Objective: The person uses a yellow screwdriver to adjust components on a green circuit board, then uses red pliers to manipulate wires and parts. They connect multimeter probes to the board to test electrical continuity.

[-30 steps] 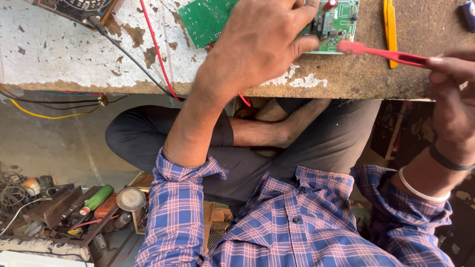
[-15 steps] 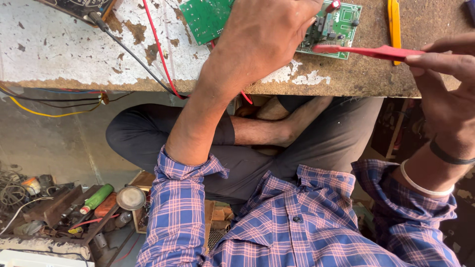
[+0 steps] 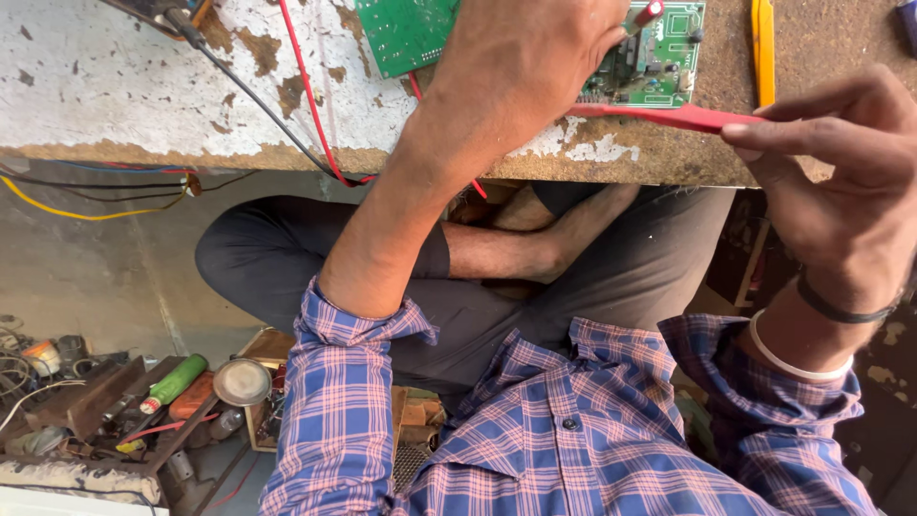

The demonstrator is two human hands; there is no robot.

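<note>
A green circuit board lies at the top of a worn, paint-flaked bench. My left hand rests over the board's middle and covers it, fingers curled on the board. My right hand pinches the back end of a slim red probe between thumb and fingers. The probe lies almost level and points left, its tip close under my left hand at the board's lower edge. A red-capped part stands on the board by my left fingertips.
Red and black wires run across the bench and hang off its edge. A yellow tool lies at the top right. Below left, on the floor, sits a clutter of tools, a green-handled screwdriver and a round metal lid.
My right hand has slid left and slightly up, carrying the red probe's tip toward the board's lower edge. My left hand stays on the board.
</note>
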